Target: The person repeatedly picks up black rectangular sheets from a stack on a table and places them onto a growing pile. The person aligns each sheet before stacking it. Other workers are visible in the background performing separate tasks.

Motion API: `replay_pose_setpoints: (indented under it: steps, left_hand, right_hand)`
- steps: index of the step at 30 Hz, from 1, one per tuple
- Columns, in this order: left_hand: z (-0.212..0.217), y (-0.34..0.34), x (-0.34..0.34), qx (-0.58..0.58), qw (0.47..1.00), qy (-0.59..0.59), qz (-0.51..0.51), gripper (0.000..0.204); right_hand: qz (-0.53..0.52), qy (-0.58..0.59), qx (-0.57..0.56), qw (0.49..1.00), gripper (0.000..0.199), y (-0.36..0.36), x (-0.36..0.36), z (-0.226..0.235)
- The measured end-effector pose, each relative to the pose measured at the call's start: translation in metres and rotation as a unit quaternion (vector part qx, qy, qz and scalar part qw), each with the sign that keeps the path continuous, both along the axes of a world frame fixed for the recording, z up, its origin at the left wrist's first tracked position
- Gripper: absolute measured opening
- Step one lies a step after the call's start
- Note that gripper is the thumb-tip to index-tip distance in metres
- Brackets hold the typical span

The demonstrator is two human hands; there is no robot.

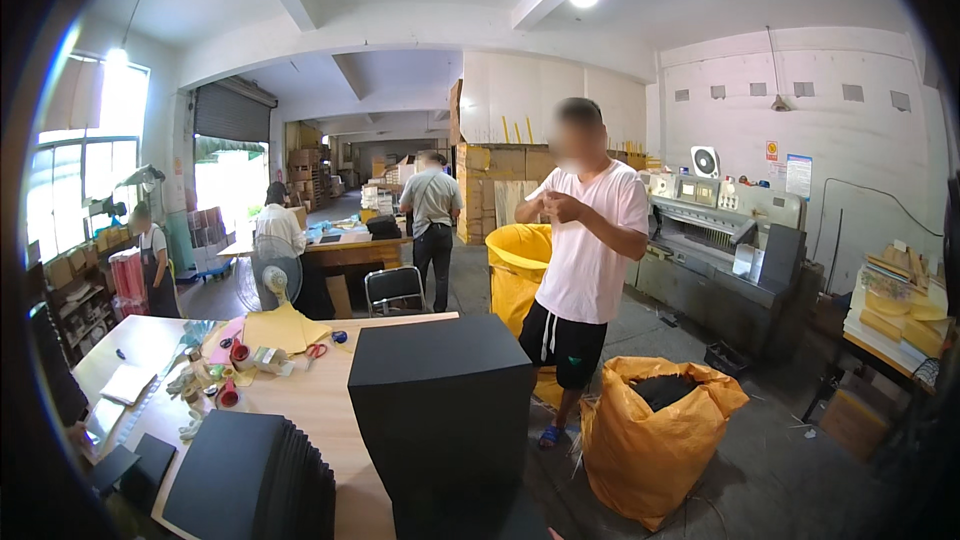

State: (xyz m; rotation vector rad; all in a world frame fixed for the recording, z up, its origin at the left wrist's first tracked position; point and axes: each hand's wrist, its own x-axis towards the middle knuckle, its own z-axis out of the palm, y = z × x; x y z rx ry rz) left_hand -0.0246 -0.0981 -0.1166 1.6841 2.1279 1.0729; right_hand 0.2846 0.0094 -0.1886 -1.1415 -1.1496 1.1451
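Observation:
A tall stack of black sheets or boards (440, 350) stands close in front of me at the table's right end. At the lower edge, beside its base, shows a small skin-coloured sliver, which looks like the tip of my right hand (555, 534); its fingers are cut off. My left hand is out of the picture. Left of the tall stack, a lower pile of black boards (235, 475) leans in a fanned row on the wooden table (370, 485). Further left lie smaller black pieces (150, 465). Another person's hand (78, 432) is at the left edge.
Tape rolls (230, 396), red-handled scissors (316, 351) and yellow paper (280, 328) lie on the table. Right of it stands an orange woven sack (650, 450) with black material inside. A person in a pink shirt (595, 230) stands behind it, hands raised. A large machine (715, 250) lines the wall.

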Motion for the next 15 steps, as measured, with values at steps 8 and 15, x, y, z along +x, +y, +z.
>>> replay_pose_setpoints:
  steps: [8,15]
  left_hand:
    - [-0.018,-0.003,-0.001,0.018,1.000,0.019,0.010,0.084]
    - [-0.015,-0.004,0.002,0.018,1.000,0.016,0.017,0.074]
  right_hand:
    - [0.002,-0.029,0.002,1.000,0.054,-0.006,0.003,0.005]
    - [-0.005,-0.042,0.001,0.999,0.053,-0.008,-0.001,0.022]
